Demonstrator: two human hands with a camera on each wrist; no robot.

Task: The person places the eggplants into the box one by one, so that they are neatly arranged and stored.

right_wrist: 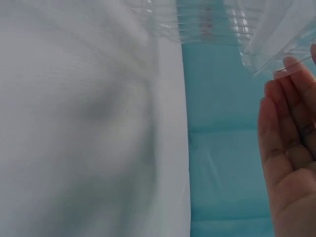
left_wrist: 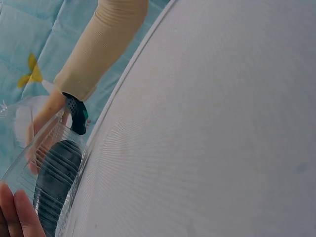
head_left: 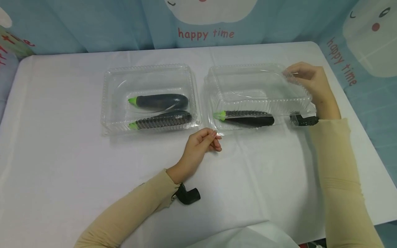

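Right clamshell box [head_left: 258, 98], holding one eggplant [head_left: 248, 119] near the bench's right edge: left hand [head_left: 201, 146] is pinching its front-left corner, right hand [head_left: 310, 82] is gripping the lid's far-right corner; lowering the lid evenly would likely seat it best.

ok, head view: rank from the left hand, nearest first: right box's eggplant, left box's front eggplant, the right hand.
1. Right box's eggplant, just up-right of the left hand.
2. Left box's front eggplant, up-left.
3. Right hand, at the right box's far corner.
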